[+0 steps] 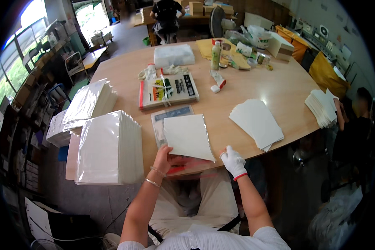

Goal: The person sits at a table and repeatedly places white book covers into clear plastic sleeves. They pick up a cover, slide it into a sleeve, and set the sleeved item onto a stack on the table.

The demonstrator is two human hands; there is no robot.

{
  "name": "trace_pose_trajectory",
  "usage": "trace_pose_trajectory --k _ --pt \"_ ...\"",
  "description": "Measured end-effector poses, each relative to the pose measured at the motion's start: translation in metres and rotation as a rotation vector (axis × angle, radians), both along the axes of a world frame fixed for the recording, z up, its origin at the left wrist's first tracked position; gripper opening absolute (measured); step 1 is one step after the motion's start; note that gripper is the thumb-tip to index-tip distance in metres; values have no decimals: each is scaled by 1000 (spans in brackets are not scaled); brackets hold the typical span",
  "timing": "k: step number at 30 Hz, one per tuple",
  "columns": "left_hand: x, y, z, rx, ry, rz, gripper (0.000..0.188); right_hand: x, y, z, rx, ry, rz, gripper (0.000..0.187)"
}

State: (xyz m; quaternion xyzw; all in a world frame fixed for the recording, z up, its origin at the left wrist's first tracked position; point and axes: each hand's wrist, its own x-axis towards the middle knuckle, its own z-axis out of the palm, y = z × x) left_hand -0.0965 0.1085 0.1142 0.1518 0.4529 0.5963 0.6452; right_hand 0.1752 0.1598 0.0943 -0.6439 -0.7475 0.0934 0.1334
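Left hand point(165, 155): bare, closed on the lower-left corner of a white sheet in a clear sleeve point(186, 135).
Right hand point(234, 162): white glove, fingertips bare, drawn together just beside the sheet's lower-right corner (contact, or any grip, cannot be told).
Sheet: near the worktop point(212, 104)'s near edge, ahead of and between both hands; long axis apparently running away from that edge; left hand nearer.
Printed clear bag point(157, 127): flat, partly beneath the sheet; contents not discernible.
Stack of clear-sleeved white sheets point(99, 150): at the left edge.
Fanned white sheets point(256, 123): unsleeved, toward the near edge, right.
Printed package point(168, 92): beyond the sheet, tied, pale contents.
Plastic-wrapped white bundle point(174, 55): toward the far edge.
Green bottle point(215, 56): upright, far side, contents unclear.
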Motion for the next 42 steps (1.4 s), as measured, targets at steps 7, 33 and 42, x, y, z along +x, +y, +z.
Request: trace_pose_trajectory --k 7,33,42 --pt "4 45 43 42 155 -117 23 -2 40 16 -742 985 81 29" --pt "2 65 115 342 122 -40 21 -11 13 -11 -205 1133 -158 33" --pt "-10 -40 167 481 592 -246 26 -55 -16 66 -761 1857 351 40"
